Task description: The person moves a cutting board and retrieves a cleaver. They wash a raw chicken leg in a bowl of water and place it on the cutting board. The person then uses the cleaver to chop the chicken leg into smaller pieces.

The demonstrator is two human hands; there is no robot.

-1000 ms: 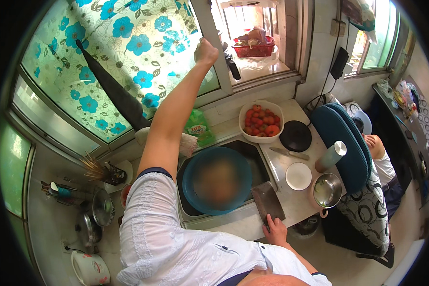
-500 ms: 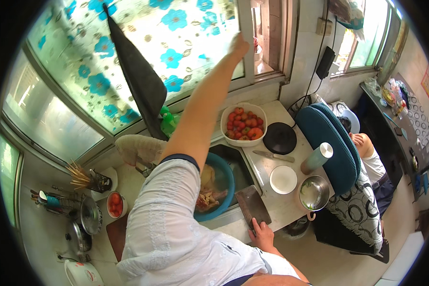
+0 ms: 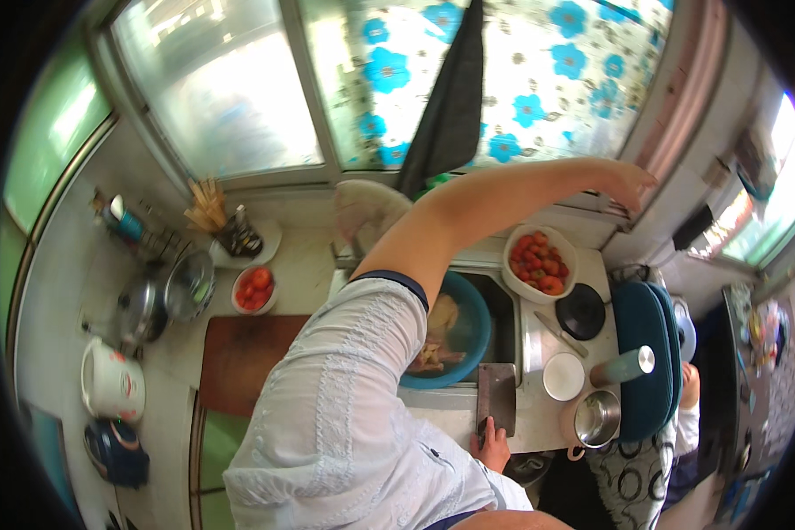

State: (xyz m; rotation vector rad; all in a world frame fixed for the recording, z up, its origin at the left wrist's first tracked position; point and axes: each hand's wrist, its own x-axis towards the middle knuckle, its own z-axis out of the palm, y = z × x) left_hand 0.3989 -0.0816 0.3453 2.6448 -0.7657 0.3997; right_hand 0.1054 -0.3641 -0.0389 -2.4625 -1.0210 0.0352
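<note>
The cleaver (image 3: 497, 393) is at the near right corner of the sink (image 3: 503, 305), with its wide side facing up and its blade pointing to the far side. The right hand (image 3: 495, 448) is closed around its handle, close to the body, probably because so the blade stays away from the shirt. Whether the blade rests on the counter (image 3: 539, 424), I cannot tell.

The left hand (image 3: 627, 184) is well apart from the right one, high at the far right, beside the edge of the window (image 3: 539, 79). It is blurred, so I cannot tell if its fingers grip the frame or only touch it.

Under the left arm, the blue basin (image 3: 486, 331) sits in the sink, perhaps so that drips stay there; it holds raw meat (image 3: 439, 356).

To the right, a strip of counter lies between the cleaver and the white bowl (image 3: 564, 377). The metal pot (image 3: 597, 418) stands near the counter's near edge, so the elbow has less room there. Farther are a small knife (image 3: 561, 334), a black lid (image 3: 580, 311) and tomatoes (image 3: 537, 256). To the left lies a brown board (image 3: 247, 362).
</note>
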